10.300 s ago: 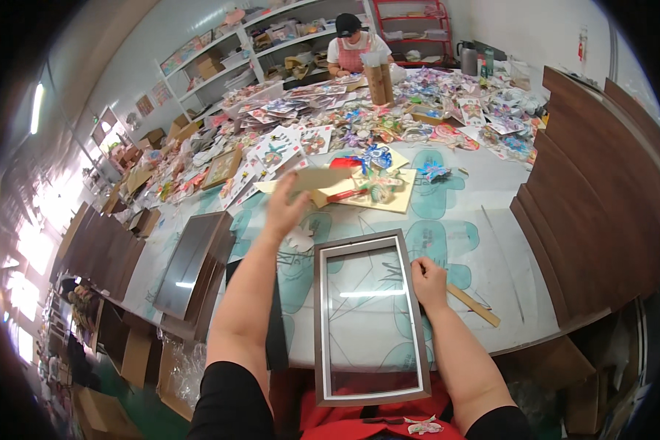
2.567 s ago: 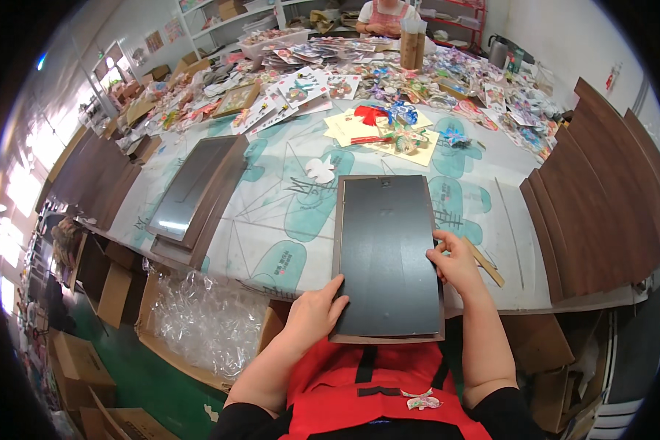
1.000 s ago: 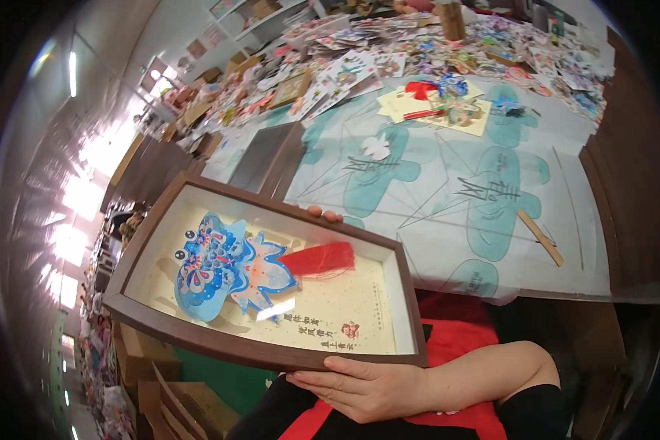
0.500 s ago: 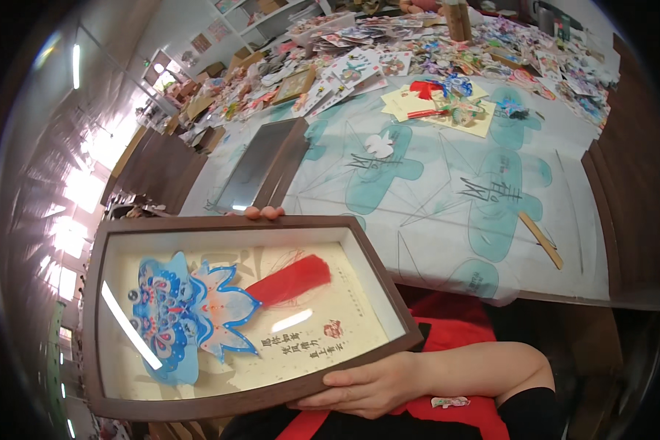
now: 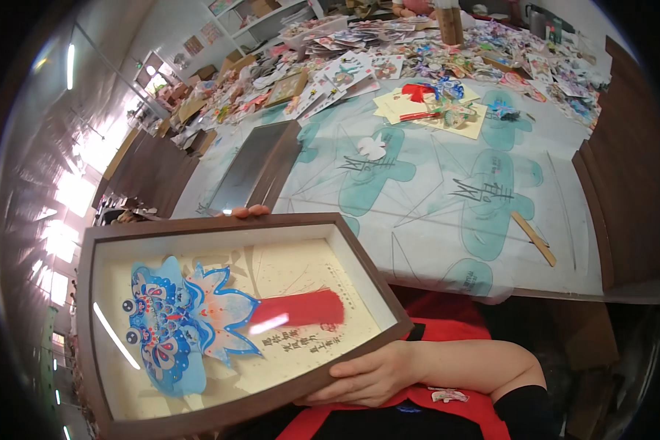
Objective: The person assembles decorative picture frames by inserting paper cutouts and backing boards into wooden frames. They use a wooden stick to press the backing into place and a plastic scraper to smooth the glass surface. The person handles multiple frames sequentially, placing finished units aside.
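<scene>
A dark brown wooden picture frame (image 5: pixel 379 272), deep like a box, is tilted up in front of me between both hands. Behind its glass, a blue fish-shaped paper figure (image 5: pixel 170 323) with petal-like tail fins trails a red tassel (image 5: pixel 304 308) across cream backing paper (image 5: pixel 235 370) bearing dark writing. My left hand (image 5: pixel 249 211) shows only its fingertips, hooked over the far edge; the rest is hidden behind the frame. Along the near right edge, my right hand (image 5: pixel 370 374) grips with the thumb on the front rim and fingers underneath.
Another dark frame (image 5: pixel 251 165) lies on the table's printed white-and-teal sheet (image 5: pixel 418 242). A flat wooden stick (image 5: pixel 533 238) rests at the right. Cream cards (image 5: pixel 462 125) carry red and blue pieces. Heaps of paper cutouts (image 5: pixel 411 62) cover the far side.
The red tassel has swung down inside the frame, from slanting upward to nearly level. The blue figure has turned slightly. The frame sits a little further left; both hands keep their grip.
</scene>
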Demonstrator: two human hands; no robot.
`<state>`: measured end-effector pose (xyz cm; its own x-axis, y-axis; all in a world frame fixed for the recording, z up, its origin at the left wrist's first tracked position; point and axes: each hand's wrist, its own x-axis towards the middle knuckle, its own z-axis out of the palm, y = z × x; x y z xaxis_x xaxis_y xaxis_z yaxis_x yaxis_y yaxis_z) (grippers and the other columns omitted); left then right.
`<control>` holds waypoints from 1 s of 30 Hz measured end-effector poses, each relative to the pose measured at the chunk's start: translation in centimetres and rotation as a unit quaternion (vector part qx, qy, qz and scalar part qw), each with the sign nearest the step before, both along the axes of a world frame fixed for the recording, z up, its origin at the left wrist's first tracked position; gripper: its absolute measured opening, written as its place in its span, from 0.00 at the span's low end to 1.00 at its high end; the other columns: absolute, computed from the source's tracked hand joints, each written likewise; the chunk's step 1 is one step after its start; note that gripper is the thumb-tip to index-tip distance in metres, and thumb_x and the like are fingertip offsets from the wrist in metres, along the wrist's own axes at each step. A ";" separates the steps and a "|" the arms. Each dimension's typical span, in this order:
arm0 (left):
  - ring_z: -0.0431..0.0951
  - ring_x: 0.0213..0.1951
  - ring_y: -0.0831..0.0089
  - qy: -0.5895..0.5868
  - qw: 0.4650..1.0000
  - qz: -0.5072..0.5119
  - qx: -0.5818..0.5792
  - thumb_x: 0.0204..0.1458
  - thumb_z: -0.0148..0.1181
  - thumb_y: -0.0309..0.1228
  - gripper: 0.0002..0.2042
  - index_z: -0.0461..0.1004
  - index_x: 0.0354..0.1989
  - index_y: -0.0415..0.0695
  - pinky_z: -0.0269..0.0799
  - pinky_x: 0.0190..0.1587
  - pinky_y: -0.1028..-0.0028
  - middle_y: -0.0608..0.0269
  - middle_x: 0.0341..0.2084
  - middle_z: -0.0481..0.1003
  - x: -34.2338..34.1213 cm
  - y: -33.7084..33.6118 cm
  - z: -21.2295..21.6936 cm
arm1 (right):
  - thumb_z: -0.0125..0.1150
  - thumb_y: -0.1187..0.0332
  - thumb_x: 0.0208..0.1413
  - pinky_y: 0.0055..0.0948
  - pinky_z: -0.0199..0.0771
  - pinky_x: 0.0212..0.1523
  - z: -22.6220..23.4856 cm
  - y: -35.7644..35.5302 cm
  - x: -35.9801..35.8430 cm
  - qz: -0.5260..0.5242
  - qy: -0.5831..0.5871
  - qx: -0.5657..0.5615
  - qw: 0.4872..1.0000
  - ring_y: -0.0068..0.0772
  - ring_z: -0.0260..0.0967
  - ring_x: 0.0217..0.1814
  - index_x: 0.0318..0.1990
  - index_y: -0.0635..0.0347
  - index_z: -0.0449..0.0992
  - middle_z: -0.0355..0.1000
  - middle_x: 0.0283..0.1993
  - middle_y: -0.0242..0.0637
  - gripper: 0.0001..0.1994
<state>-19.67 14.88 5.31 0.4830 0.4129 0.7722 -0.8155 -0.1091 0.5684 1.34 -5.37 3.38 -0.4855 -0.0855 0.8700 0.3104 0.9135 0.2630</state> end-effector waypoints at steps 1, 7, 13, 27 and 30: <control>0.54 0.61 0.46 -0.009 1.000 0.004 0.004 0.60 0.39 0.48 0.26 0.54 0.64 0.52 0.54 0.59 0.43 0.48 0.58 0.58 -0.3 -0.1 0.1 | 0.47 0.69 0.53 0.31 0.48 0.69 0.1 0.2 -0.5 0.011 -0.006 -0.003 1.000 0.22 0.54 0.67 0.47 0.60 0.75 0.63 0.62 0.35 0.16; 0.54 0.61 0.47 -0.020 0.998 0.060 0.003 0.60 0.39 0.48 0.26 0.54 0.64 0.52 0.54 0.60 0.44 0.48 0.58 0.58 -0.6 -0.8 0.0 | 0.46 0.70 0.51 0.34 0.46 0.70 -2.1 0.3 -0.3 0.052 -0.078 0.024 0.995 0.27 0.52 0.68 0.44 0.61 0.76 0.62 0.62 0.37 0.15; 0.54 0.61 0.48 -0.011 0.988 0.152 -0.034 0.60 0.39 0.48 0.25 0.54 0.64 0.52 0.54 0.60 0.44 0.48 0.57 0.58 0.0 -1.5 -0.6 | 0.50 0.70 0.50 0.28 0.49 0.68 -3.1 -1.0 2.4 -0.151 0.026 0.012 0.988 0.12 0.55 0.65 0.36 0.47 0.79 0.67 0.59 0.23 0.11; 0.54 0.61 0.49 -0.007 0.974 0.222 -0.054 0.60 0.39 0.48 0.25 0.55 0.63 0.53 0.54 0.60 0.45 0.48 0.57 0.59 2.0 -2.7 -0.7 | 0.48 0.70 0.50 0.32 0.45 0.70 -2.5 1.5 -0.9 0.052 -0.095 0.082 0.991 0.26 0.50 0.69 0.41 0.58 0.77 0.64 0.61 0.32 0.14; 0.54 0.61 0.49 -0.001 0.966 0.252 -0.062 0.60 0.39 0.48 0.25 0.55 0.63 0.53 0.54 0.60 0.45 0.48 0.57 0.59 3.2 -3.0 -0.7 | 0.47 0.70 0.51 0.34 0.44 0.71 -2.5 2.2 1.2 -0.029 -0.055 0.082 0.995 0.23 0.50 0.69 0.41 0.56 0.78 0.65 0.60 0.30 0.13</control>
<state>-16.48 11.91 4.64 0.1948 0.6843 0.7027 -0.6781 -0.4237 0.6005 2.52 -3.21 0.91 -0.5846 -0.1916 0.7884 0.3221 0.8370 0.4423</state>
